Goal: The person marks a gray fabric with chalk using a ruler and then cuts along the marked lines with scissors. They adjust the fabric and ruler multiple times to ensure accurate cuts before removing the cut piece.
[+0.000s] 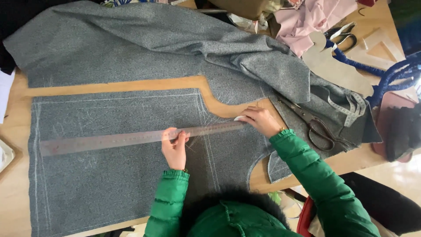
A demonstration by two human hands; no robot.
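A wooden table [13, 131] is covered by grey fabric [109, 175]. A long ruler [131, 139] is pressed flat by the left hand [174, 149]; white chalk [240, 118] is pinched by the right hand [262, 120] near the table's centre.

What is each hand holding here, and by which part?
The left hand presses the long clear ruler flat near its middle. The right hand pinches a small white chalk piece by its rear edge, at the ruler's end.

Both arms reach forward in green sleeves. The left hand [174, 149] lies flat, fingers pressed down and together. The right hand [259, 120] stretches farther right, fingertips pinched in a small grip.
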